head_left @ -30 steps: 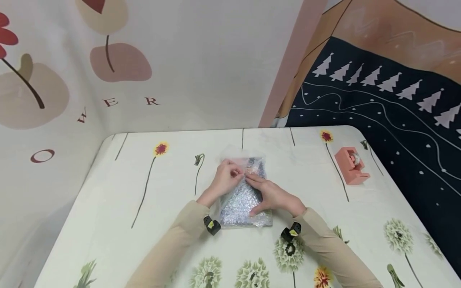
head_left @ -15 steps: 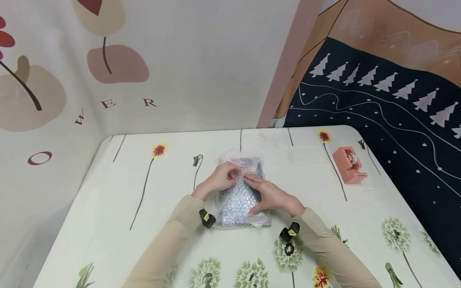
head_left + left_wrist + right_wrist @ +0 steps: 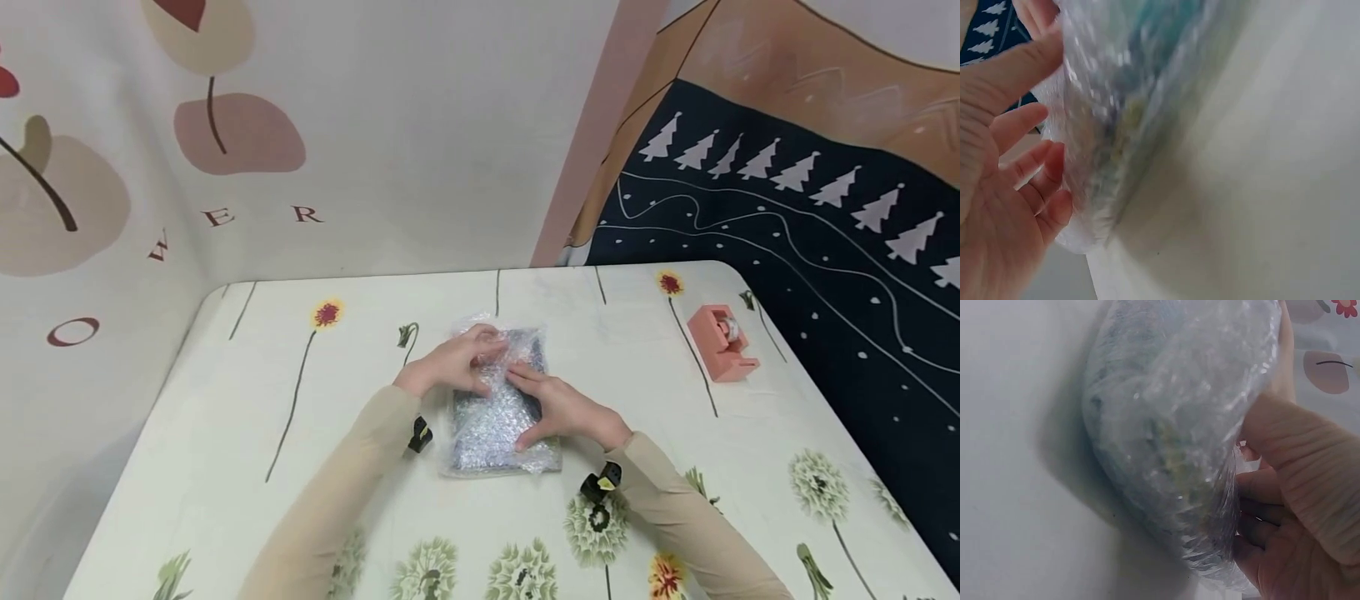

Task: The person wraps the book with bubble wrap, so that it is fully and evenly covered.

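A flat rectangular item in clear bubble wrap (image 3: pixel 487 442) lies on the table. Dark and bluish patches show through the plastic; what is inside is blurred by it. My left hand (image 3: pixel 450 362) is over the upper left part of the wrap, its fingers loosely bent and spread. In the left wrist view its fingertips (image 3: pixel 1054 209) are right at the bubble surface. On the right half, my right hand (image 3: pixel 573 408) rests on the wrap with fingers extended and thumb apart. The right wrist view shows this hand (image 3: pixel 1310 487) against the shiny bulging wrap (image 3: pixel 1166 425).
A pink tape dispenser (image 3: pixel 723 343) with a roll in it stands at the right of the table. The table (image 3: pixel 225 433) has a white flower-printed cover. Behind it hang a pale printed curtain (image 3: pixel 420 150) and a dark cloth with trees (image 3: pixel 750 217).
My left hand's fingers, bunched together a second ago, have spread apart over the wrap, and the hand has shifted slightly left. The right hand has stayed in place on the wrap.
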`<act>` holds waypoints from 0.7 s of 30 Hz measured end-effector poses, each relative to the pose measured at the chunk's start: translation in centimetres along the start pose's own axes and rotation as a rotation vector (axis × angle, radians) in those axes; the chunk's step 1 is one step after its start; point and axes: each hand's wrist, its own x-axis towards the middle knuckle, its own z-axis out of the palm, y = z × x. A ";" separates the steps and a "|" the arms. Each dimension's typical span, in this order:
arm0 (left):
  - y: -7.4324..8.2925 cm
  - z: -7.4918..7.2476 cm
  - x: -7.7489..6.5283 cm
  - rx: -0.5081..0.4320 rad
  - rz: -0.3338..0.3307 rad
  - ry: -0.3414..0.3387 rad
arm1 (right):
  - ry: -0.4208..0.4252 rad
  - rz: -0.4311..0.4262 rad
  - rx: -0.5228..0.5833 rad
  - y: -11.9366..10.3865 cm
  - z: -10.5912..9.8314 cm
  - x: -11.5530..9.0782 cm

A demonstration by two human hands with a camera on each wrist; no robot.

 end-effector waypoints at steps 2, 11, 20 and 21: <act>0.0 -0.3 0.3 0.027 -0.014 -0.048 | -0.002 0.001 -0.001 0.1 0.0 -0.1; 0.2 -1.3 0.9 0.129 -0.047 -0.191 | 0.070 -0.024 0.000 0.4 0.4 0.1; 1.2 -1.3 1.4 0.236 -0.091 -0.219 | 0.172 -0.134 -0.101 0.8 0.9 -0.6; 1.3 -1.3 1.5 0.241 -0.096 -0.223 | 0.169 -0.152 -0.123 0.8 0.9 -0.5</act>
